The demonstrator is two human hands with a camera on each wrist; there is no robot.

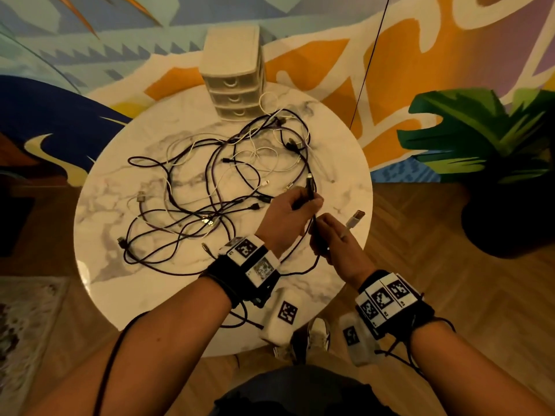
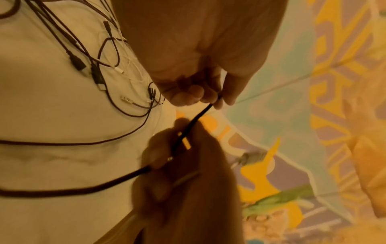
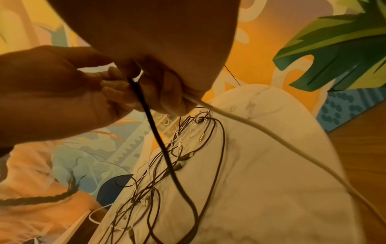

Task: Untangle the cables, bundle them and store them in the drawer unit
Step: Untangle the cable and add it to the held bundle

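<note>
A tangle of black and white cables lies on the round marble table. My left hand pinches a black cable just below its plug, above the table's right side. Close beneath it, my right hand grips the same black cable lower down, together with a white cable whose USB plug sticks out past the thumb. In the left wrist view the black cable runs taut from the left hand to the right hand. The beige drawer unit stands at the far edge, all drawers closed.
A dark potted plant stands on the wood floor right of the table. A thin black cord hangs down in front of the painted wall behind. A pale rug lies at the lower left. My shoe shows under the table's near edge.
</note>
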